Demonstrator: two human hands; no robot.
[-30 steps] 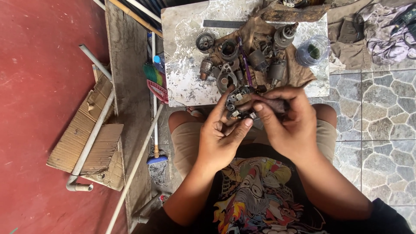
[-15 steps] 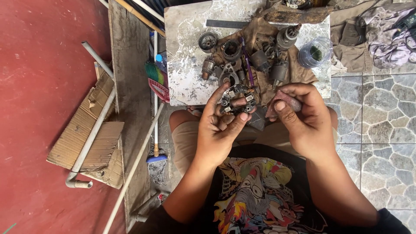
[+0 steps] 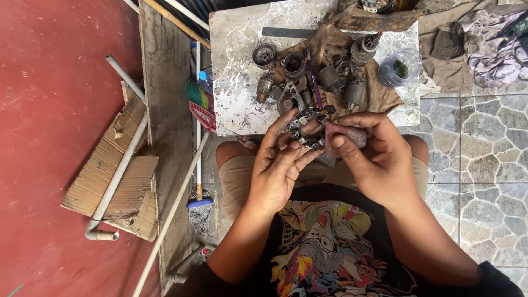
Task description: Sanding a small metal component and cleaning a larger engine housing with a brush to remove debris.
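Left hand (image 3: 278, 168) grips a greasy round metal part (image 3: 307, 129); right hand (image 3: 374, 157) pinches a folded, perhaps gritty, reddish pad (image 3: 344, 136).

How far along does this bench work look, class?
Done: many motor parts lie taken apart on a brown cloth. In hand: the left hand holds a round metal plate, and the right hand holds a reddish pad against it. Left: the scattered parts are not assembled.

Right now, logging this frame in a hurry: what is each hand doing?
Left hand: closed around a round metal part with small rollers.
Right hand: closed on a reddish-brown abrasive pad, held against that part.
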